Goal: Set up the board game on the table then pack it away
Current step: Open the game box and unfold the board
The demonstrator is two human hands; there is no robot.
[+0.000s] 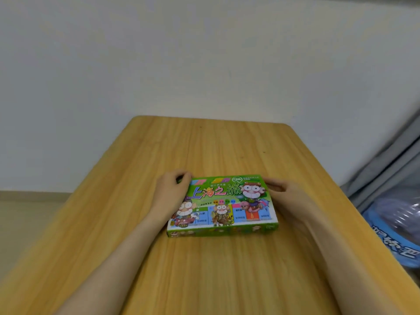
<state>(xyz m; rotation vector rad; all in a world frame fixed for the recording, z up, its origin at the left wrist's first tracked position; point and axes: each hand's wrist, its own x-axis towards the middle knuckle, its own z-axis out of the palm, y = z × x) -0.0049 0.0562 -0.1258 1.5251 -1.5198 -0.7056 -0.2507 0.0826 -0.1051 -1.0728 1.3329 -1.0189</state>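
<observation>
1. Left hand (172, 190): fingers curled round the 10 o'clock corner of the game box (223, 206).
2. Right hand (287, 194): grips its 2 o'clock corner.
3. The game box lies closed and flat, mid-table.
4. Wooden table (204, 144); blue-grey bag (395, 226) at its 3 o'clock.

Tabletop (204, 144) open beyond and in front of the game box (223, 205); left hand (171, 192) and right hand (287, 194) block its 2 sides; wall (204, 64) bounds the far edge.
</observation>
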